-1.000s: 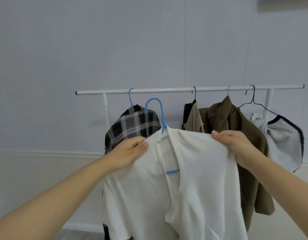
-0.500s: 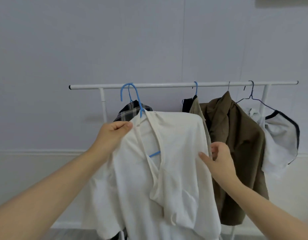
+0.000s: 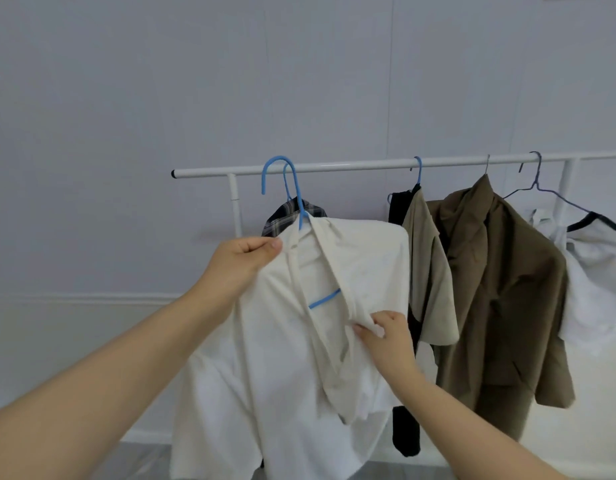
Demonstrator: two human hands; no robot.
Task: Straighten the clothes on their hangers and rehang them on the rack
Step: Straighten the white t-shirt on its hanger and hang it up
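My left hand point(image 3: 242, 261) still pinches the white shirt point(image 3: 275, 358) at its shoulder, its blue hanger point(image 3: 292, 192) now hooked over the rack point(image 3: 334, 167). My right hand point(image 3: 386, 336) has dropped to pinch the front placket.

I read this as a plain room in a home, maybe a bedroom or laundry corner. A white freestanding clothes rack point(image 3: 368, 165) stands against a bare pale wall point(image 3: 161, 81), hung with everyday garments like a brown jacket point(image 3: 500, 289).
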